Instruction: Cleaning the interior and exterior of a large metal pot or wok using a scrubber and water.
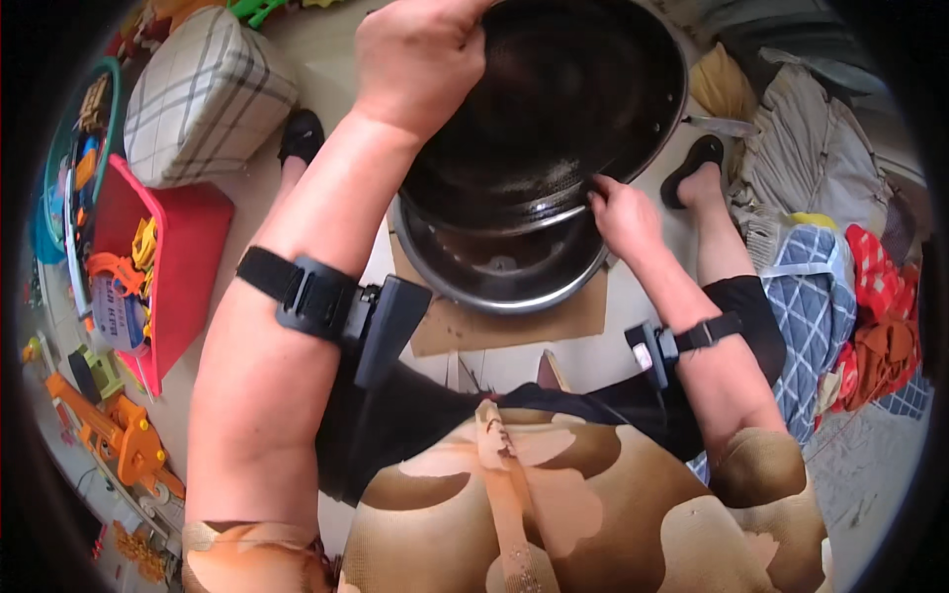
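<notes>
The dark pan (554, 109) is the largest thing in the person's hands, tilted with its black inside facing up toward the camera and its near rim over a steel basin (499, 287). The basin sits on a flat piece of brown cardboard (445, 334) on the floor. Off to the left stand a plaid cushion (203, 94) and, nearer, a red bin (193, 247) filled with toys. The left hand (420, 59) is clenched on the pan's left rim, as far as the cropped top edge lets one judge; the smaller-looking right hand (630, 219) grips the near rim, thumb and fingers pinched on it. Inside the bin, a pale container (117, 308) carries printed characters on its side, blurred. Smallest of all, a white sticker (644, 356) marks the device strapped to the right forearm.
</notes>
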A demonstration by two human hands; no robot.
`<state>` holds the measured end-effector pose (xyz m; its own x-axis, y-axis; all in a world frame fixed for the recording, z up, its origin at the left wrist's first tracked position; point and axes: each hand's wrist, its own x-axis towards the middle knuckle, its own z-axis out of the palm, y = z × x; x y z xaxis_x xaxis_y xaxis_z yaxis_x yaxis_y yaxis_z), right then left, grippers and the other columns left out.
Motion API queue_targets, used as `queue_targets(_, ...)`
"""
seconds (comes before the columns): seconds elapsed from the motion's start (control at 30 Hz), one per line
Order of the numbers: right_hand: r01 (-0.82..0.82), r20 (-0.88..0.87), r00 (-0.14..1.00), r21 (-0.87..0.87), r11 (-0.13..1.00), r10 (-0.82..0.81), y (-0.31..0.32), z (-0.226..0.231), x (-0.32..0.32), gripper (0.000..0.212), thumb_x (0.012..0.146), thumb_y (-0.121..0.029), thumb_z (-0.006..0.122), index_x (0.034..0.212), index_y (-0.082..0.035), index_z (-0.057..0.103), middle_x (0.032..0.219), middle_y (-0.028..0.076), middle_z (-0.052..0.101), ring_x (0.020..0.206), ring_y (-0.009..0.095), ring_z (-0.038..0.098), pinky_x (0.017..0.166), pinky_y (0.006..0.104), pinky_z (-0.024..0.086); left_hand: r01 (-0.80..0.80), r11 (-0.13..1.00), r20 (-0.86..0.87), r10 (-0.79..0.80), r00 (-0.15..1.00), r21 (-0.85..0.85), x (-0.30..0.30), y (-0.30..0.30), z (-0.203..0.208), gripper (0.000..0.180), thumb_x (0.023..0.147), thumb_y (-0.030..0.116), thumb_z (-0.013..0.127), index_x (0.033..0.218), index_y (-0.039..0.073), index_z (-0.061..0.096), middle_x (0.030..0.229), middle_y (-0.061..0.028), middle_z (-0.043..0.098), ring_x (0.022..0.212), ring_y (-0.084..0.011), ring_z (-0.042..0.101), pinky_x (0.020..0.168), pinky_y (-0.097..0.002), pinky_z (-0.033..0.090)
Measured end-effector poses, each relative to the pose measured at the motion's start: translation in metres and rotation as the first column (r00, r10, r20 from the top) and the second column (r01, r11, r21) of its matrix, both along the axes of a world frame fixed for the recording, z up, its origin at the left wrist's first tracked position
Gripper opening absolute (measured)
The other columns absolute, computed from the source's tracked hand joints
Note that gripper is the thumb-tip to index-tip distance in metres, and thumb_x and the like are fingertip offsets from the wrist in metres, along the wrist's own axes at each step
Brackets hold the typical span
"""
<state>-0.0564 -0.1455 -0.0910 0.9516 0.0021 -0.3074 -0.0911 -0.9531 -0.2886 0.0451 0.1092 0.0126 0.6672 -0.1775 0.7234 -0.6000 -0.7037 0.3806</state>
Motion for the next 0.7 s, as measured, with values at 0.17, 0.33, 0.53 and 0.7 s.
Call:
queue_targets(0.17, 0.027, -0.171, 0.985, 0.17, 0.985, 0.002, 0.072, -0.012, -0.024, 0.026, 0.088, -0.025, 0.057, 0.106, -0.01, 0.068, 0.092, 0.022, 0.068, 0.092, 0.041, 0.064, 0.083, 0.0494, 0.051, 0.059, 0.996, 0.048, -0.057, 0.997, -0.061, 0.007, -0.006, -0.012, 0.023, 0.075, -0.004, 0.06, 0.094, 0.007, 0.067, 0.079, -0.0131, 0.063, 0.073, -0.0334, 0.064, 0.065, -0.038, 0.052)
queue_targets(0.33, -0.095, -0.147, 0.974, 0.416, 0.905, 0.17, 0.12, 0.008, -0.006, 0.029, 0.087, -0.027, 0.057, 0.111, -0.012, 0.067, 0.099, 0.02, 0.068, 0.095, 0.04, 0.065, 0.084, 0.0485, 0.051, 0.023, 1.0, 0.025, -0.023, 0.999, -0.019, 0.004, 0.0, -0.009, 0.024, 0.075, -0.004, 0.059, 0.095, 0.007, 0.067, 0.079, -0.0141, 0.063, 0.073, -0.0329, 0.064, 0.065, -0.0378, 0.052)
queue_targets(0.53, 0.066, -0.044, 0.997, 0.182, 0.981, -0.059, -0.041, -0.003, 0.002, 0.047, 0.09, -0.026, 0.059, 0.13, -0.002, 0.056, 0.095, 0.02, 0.07, 0.085, 0.031, 0.07, 0.076, 0.0423, 0.055, 0.082, 0.995, 0.007, -0.082, 0.997, -0.052, 0.005, -0.006, -0.005, 0.025, 0.074, -0.005, 0.058, 0.095, 0.006, 0.067, 0.079, -0.0144, 0.062, 0.073, -0.0345, 0.064, 0.065, -0.0385, 0.052)
queue_targets(0.7, 0.254, -0.06, 0.928, 0.824, 0.507, -0.367, -0.064, 0.085, 0.027, 0.04, 0.094, -0.016, 0.057, 0.127, 0.003, 0.046, 0.084, 0.006, 0.065, 0.067, 0.01, 0.059, 0.053, 0.0212, 0.044, 0.16, 0.982, 0.059, -0.155, 0.986, -0.098, -0.006, -0.014, 0.011, 0.028, 0.072, -0.007, 0.058, 0.095, 0.005, 0.068, 0.077, -0.0148, 0.061, 0.071, -0.0346, 0.063, 0.063, -0.0384, 0.051)
